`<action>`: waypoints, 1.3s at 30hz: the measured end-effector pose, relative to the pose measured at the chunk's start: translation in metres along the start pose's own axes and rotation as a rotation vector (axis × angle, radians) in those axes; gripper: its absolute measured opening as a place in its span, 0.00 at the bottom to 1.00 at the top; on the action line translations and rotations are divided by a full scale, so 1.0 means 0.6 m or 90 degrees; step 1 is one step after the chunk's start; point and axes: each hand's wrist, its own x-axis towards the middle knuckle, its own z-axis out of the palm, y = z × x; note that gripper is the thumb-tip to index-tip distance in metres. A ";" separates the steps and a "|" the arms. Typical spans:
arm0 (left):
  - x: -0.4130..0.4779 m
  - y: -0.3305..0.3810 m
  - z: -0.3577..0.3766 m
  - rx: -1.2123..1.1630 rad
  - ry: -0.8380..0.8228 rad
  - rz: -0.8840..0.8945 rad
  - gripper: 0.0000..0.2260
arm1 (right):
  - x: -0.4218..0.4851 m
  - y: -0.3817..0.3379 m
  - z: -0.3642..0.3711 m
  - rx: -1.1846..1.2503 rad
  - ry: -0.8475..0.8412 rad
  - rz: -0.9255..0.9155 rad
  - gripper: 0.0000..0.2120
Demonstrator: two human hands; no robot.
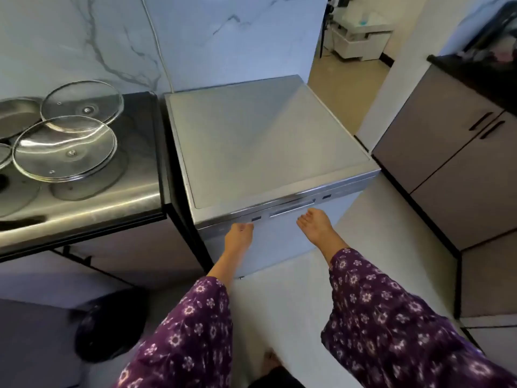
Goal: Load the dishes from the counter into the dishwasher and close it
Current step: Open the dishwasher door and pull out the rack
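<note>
Nearest: both forearms in purple floral sleeves reach forward over the pale floor. A dark rounded object lies on the floor at lower left; it is too blurred to identify.

Left hand: fingers released and roughly straight, with the tips at the upper front of the dishwasher, just below its control strip. Right hand: fingers released, straight and slightly spread, with the tips just below the handle recess. I cannot tell whether they touch it. Neither hand holds anything.

The dishwasher door stands closed, and its flat top is bare metal.

To the left, adjoining the machine, is the worktop, which carries the dishes. The front glass lid sits knob-down. The rear glass lid is partly overlapped by the front lid's rim. The steel dish is at the far left, cut off by the frame edge.

Beyond them is a marble-patterned wall. Brown cabinets stand to the right.
</note>
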 end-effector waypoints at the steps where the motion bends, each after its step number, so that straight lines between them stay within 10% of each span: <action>1: 0.009 0.003 0.012 -0.011 0.004 -0.018 0.10 | 0.014 -0.008 0.000 0.015 -0.016 0.000 0.16; 11: 0.071 0.029 0.057 -0.633 0.015 -0.246 0.07 | 0.080 -0.029 0.038 0.228 -0.076 0.035 0.05; 21: 0.034 0.026 0.085 -0.739 0.051 -0.215 0.24 | 0.082 -0.018 0.032 0.256 -0.102 0.027 0.06; 29: -0.019 -0.034 0.100 -0.687 0.056 -0.180 0.17 | 0.074 -0.007 0.015 0.100 -0.088 -0.016 0.08; 39: -0.163 -0.148 0.205 -0.817 0.102 -0.285 0.26 | -0.013 0.128 -0.236 0.116 -0.073 0.084 0.12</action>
